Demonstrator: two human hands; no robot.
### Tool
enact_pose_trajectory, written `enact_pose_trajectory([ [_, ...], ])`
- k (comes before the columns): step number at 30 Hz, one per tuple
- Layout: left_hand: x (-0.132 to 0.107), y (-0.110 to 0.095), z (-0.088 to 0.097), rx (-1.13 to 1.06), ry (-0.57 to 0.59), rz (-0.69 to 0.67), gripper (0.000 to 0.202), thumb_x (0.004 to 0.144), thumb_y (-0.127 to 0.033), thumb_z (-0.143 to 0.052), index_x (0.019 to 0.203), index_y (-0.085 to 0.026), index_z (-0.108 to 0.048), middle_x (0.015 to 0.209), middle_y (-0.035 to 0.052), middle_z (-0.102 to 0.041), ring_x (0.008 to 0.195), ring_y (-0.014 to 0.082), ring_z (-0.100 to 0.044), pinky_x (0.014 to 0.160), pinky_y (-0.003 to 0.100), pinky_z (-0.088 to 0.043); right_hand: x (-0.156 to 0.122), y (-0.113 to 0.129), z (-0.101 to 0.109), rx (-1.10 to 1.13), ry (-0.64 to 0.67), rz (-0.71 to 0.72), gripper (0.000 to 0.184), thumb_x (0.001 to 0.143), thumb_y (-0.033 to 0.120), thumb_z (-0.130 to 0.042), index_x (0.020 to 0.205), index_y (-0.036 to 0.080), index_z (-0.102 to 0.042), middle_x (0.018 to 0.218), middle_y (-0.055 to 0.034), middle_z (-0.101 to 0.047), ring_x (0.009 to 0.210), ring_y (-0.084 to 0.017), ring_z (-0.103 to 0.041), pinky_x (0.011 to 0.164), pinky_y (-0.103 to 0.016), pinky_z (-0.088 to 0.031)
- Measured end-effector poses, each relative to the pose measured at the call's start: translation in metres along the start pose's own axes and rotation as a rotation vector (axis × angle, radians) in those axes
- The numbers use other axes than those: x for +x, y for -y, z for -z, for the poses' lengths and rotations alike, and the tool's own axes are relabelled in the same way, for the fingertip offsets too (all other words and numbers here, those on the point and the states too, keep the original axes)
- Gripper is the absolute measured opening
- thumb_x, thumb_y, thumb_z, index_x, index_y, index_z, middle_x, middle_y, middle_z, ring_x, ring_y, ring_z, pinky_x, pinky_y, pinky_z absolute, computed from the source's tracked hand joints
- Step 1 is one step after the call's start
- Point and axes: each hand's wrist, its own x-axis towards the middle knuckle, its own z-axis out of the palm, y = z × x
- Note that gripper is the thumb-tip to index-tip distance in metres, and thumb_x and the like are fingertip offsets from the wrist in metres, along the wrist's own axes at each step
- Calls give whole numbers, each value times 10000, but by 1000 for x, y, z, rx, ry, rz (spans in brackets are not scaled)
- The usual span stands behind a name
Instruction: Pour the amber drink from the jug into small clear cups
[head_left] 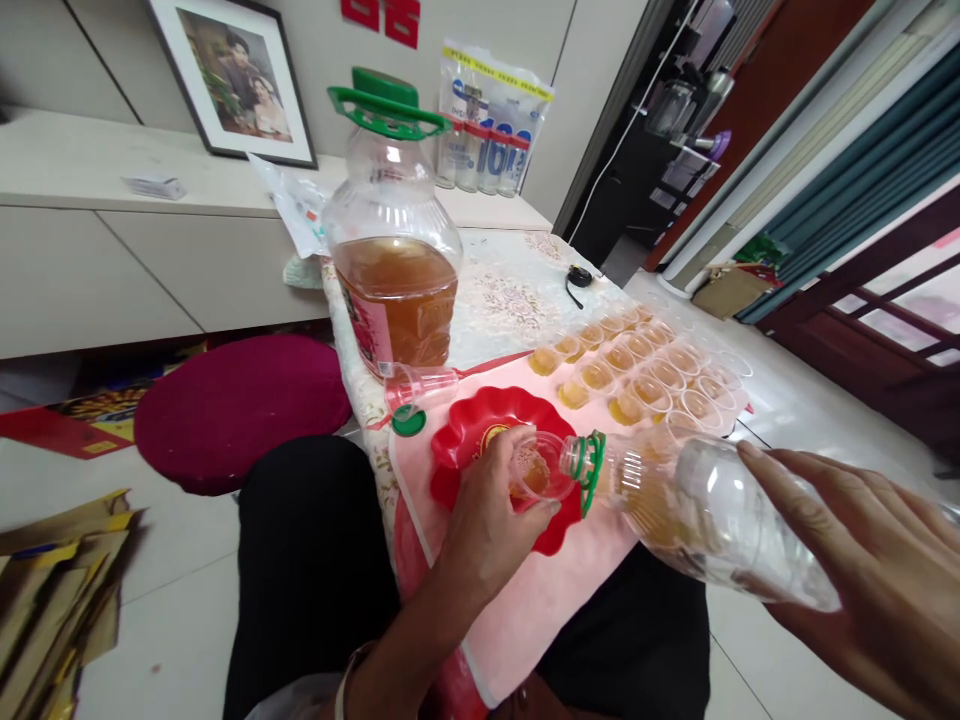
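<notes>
My left hand (491,515) is closed around a small clear plastic cup (534,470) with some amber liquid in it, above a red scalloped tray (465,425). My right hand (847,540) grips a clear plastic bottle (720,500) with a green neck ring, tipped on its side. Its mouth meets the cup's rim, and amber liquid lies along the bottle's lower side. Several filled cups (637,365) stand in rows on a pink cloth (544,610). A large jug (397,270) with a green handle, about half full of brown liquid, stands behind the tray.
A stack of clear cups (424,388) lies by the jug, beside a green cap (409,421). A black tape-like item (578,280) rests on the floral tablecloth (510,300). To the left is a maroon stool (240,410); flattened cardboard (67,590) lies on the floor.
</notes>
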Motion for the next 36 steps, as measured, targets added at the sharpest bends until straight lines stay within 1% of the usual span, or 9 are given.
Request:
enact_pose_trajectory([
  [3,1,2,0,4,-6,6,602,748,-212,-746,1319,-250,-559,1385,74,-661,1311,268,-632,1159,541,-493,4,5,1,10,-7,25,768,974,486,-529,1611,84,-376,1296,-238,-638,1081,-408,-636,823,-567,-576],
  [5,2,1,0,0,-8,13,594,746,-242,-738,1312,-258,-560,1371,70,-672,1312,267,-640,1165,546,-490,6,8,3,35,7,6,745,983,493,-525,1577,59,-409,1295,-251,-629,1086,-398,-617,827,-570,-578],
  [10,4,-4,1,-13,3,26,564,743,-302,-718,1282,-241,-562,1352,90,-681,1283,266,-664,1132,523,-527,6,12,5,83,37,-30,757,984,466,-584,1595,65,-387,1320,-249,-619,1122,-380,-604,840,-550,-582],
  [14,4,-6,1,7,1,25,584,742,-321,-714,1298,-238,-554,1370,95,-665,1296,266,-652,1150,523,-514,5,9,6,94,33,-28,765,980,470,-598,1598,73,-384,1329,-239,-619,1134,-375,-600,861,-546,-575],
  [22,2,-1,3,-8,10,18,591,730,-284,-696,1303,-235,-561,1377,89,-667,1330,277,-631,1188,563,-467,15,6,17,11,3,19,670,1008,510,-525,1502,60,-489,1282,-239,-631,1093,-389,-614,867,-552,-552],
  [25,2,0,2,0,9,34,625,713,-240,-703,1321,-240,-560,1390,83,-667,1344,280,-624,1200,573,-454,16,5,17,-15,-8,28,683,1002,517,-521,1520,73,-474,1293,-238,-631,1078,-400,-623,841,-556,-548],
  [28,2,0,2,-9,4,16,635,715,-200,-705,1331,-240,-555,1383,82,-671,1336,273,-634,1183,556,-479,16,2,14,-40,-12,40,707,983,504,-524,1552,91,-449,1304,-238,-629,1074,-414,-628,810,-558,-545],
  [31,2,0,1,-15,7,3,619,728,-175,-711,1324,-236,-557,1380,84,-669,1320,263,-642,1169,540,-497,16,-1,12,-59,-11,53,749,962,484,-533,1595,104,-406,1316,-232,-630,1073,-414,-630,816,-560,-544],
  [36,1,2,0,-1,0,3,651,722,-144,-741,1338,-241,-555,1399,84,-657,1324,262,-629,1181,552,-480,17,-6,11,-86,-33,92,815,949,496,-545,1647,129,-339,1315,-212,-639,1068,-400,-638,825,-542,-535],
])
